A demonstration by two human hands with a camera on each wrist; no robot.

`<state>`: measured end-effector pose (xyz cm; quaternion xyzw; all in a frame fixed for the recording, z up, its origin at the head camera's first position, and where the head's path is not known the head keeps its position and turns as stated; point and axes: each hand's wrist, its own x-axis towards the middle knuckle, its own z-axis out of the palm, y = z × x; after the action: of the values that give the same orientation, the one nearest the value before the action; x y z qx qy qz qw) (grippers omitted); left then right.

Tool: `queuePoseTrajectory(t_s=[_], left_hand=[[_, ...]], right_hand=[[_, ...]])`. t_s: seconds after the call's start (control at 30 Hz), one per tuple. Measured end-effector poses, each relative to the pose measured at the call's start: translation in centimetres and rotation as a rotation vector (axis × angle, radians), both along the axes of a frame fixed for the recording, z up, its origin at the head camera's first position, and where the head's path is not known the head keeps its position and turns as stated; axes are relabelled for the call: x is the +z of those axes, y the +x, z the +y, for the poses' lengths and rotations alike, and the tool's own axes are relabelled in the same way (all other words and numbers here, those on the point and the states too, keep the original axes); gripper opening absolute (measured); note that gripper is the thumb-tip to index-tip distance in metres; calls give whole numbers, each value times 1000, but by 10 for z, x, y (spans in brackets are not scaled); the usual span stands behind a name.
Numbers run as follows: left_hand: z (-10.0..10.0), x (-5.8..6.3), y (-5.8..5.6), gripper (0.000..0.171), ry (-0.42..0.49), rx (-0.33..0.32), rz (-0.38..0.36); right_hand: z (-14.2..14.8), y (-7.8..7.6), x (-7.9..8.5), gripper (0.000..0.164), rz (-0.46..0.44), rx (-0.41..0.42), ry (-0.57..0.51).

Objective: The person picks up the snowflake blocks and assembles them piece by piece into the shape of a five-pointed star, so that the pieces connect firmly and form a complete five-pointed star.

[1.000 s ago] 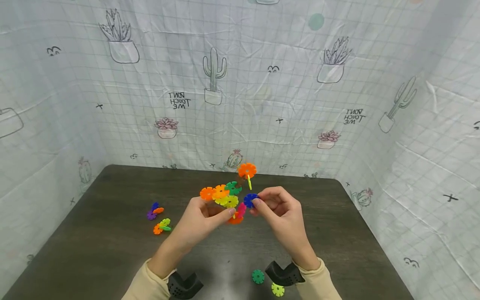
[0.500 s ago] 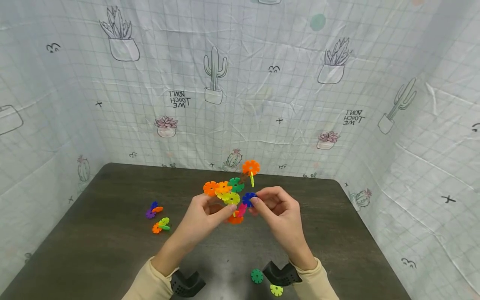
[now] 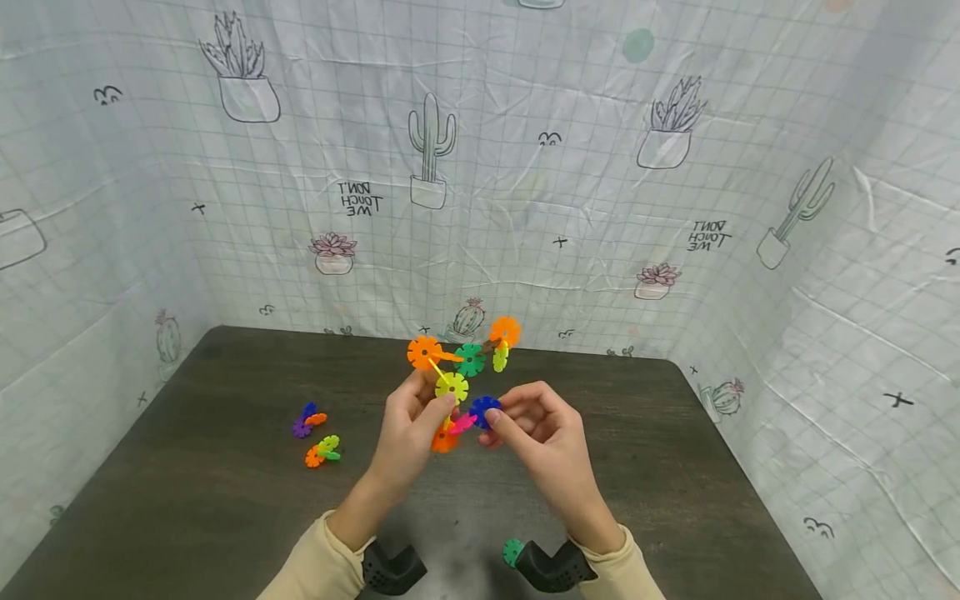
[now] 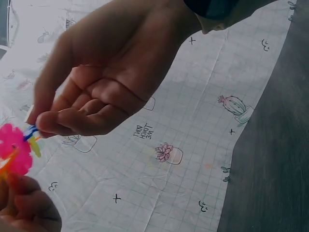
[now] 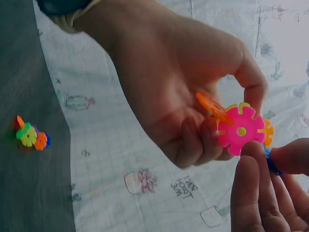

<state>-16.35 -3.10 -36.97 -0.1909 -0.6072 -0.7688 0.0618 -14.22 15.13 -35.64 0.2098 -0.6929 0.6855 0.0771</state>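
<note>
Over the table, in the head view, both hands hold one joined chain of notched plastic interlocking discs. My left hand (image 3: 405, 433) pinches it by a yellow disc (image 3: 452, 387). My right hand (image 3: 547, 450) has a blue disc (image 3: 486, 412) between thumb and fingers. A pink disc (image 5: 236, 130) sits against the blue one, with an orange disc (image 5: 212, 106) slotted into it at an angle. Further up the chain are a green disc (image 3: 470, 360) and orange discs at both upper ends. In the left wrist view the blue disc shows only as a thin edge at the fingertips.
Two small joined clusters lie on the left of the dark table (image 3: 225, 517): a purple, blue and orange one (image 3: 303, 427) and an orange and green one (image 3: 315, 456). A loose green disc (image 3: 512, 552) lies by the right wrist mount (image 3: 555, 568). Printed cloth surrounds the table.
The chain has turned in the hands, so its orange and yellow discs now face differently. Both hands have shifted slightly, the right one leftward. A loose yellow-green disc near the right wrist is now hidden.
</note>
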Motion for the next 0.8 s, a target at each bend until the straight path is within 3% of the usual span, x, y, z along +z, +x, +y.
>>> queuePoseTrajectory(t_s=[0.17, 0.3, 0.47, 0.8], left_hand=[[3, 0, 1, 11, 101, 46, 19], [3, 3, 3, 9, 156, 60, -18], [2, 6, 5, 9, 196, 20, -60], [4, 3, 8, 11, 248, -20, -10]], right_hand=[[-7, 5, -3, 19, -11, 58, -31], [-13, 9, -6, 18, -10, 70, -57], [-17, 12, -10, 15, 3, 52, -102], [-22, 16, -18, 10, 90, 72, -161]])
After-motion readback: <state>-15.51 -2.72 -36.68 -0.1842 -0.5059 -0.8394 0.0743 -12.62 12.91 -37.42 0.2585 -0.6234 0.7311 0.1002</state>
